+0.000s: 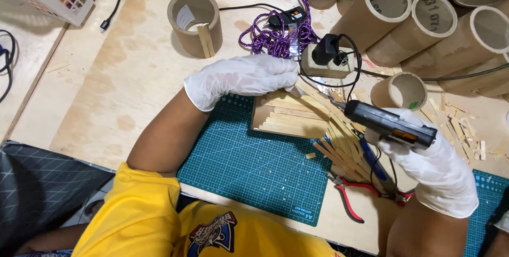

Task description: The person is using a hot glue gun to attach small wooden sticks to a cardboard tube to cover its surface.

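My left hand (241, 79), in a white glove, reaches across the green cutting mat (254, 161). Its fingertips are closed on the far edge of a small panel of glued craft sticks (289, 118). My right hand (437, 172), also gloved, grips a black glue gun (389, 124). The gun's nozzle points left toward the panel's right corner and hangs just above a fan of loose craft sticks (339, 148).
Red-handled pliers (350, 193) and a blue-handled tool (371, 159) lie right of the mat. A power strip (328, 65) with a black plug and a purple cord (275, 37) sit behind the panel. A short cardboard tube (195, 21) and several stacked cardboard tubes (435, 18) stand at the back.
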